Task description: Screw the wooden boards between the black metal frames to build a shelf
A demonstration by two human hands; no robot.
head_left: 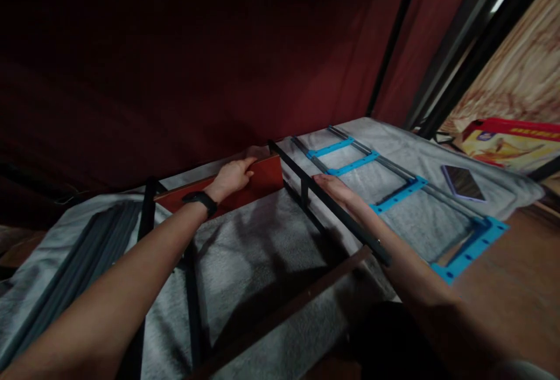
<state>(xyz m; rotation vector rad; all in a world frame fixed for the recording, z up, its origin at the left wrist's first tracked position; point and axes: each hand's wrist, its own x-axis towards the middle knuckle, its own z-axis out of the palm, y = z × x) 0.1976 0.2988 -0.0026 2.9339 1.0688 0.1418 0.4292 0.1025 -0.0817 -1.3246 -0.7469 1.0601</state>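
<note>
My left hand (231, 177), with a black band on its wrist, grips the top edge of a reddish-brown wooden board (262, 179) that stands on its edge on a grey blanket (245, 252). My right hand (336, 190) lies flat with fingers stretched out along a black metal bar (324, 199) of a frame, just right of the board. A second black bar (146, 211) runs beside my left forearm. Another brown board (306, 295) lies lower, near the front, in shadow.
A grey metal ladder-like frame with blue brackets (394, 193) lies on the blanket to the right. A dark phone (464, 183) rests beyond it. A red and yellow box (511, 141) sits at far right. Dark red curtain (196, 65) hangs behind.
</note>
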